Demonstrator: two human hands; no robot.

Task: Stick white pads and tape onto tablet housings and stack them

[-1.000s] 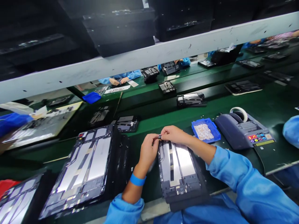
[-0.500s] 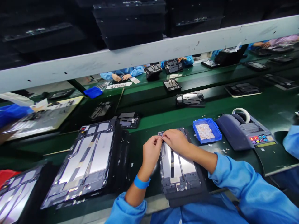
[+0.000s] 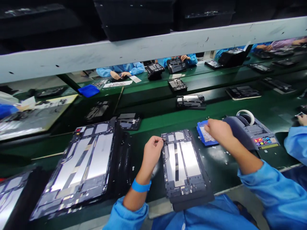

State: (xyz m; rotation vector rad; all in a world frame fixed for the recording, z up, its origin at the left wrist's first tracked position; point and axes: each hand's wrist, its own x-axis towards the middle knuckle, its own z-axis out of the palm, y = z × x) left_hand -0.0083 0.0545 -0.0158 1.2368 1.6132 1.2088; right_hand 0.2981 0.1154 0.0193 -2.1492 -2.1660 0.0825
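Observation:
An opened tablet body (image 3: pixel 183 164) with silver battery cells lies on the green bench in front of me. My left hand (image 3: pixel 153 153) rests at its upper left corner, fingertips pinched on that edge. My right hand (image 3: pixel 217 131) hovers over a small blue tray (image 3: pixel 200 132) of white bits to the right of the tablet, fingers curled down into it. Whether it holds a piece is hidden.
A larger opened tablet (image 3: pixel 79 171) lies at left. A grey tape dispenser (image 3: pixel 251 131) with coloured buttons stands right of the tray. More tablet bodies (image 3: pixel 190 101) sit on the conveyor behind. Other people's hands (image 3: pixel 118 75) are across the line; another sleeve (image 3: pixel 296 140) is at right.
My right hand has left the tablet's top edge and moved right to the blue tray. My left hand stays at the tablet's upper left corner.

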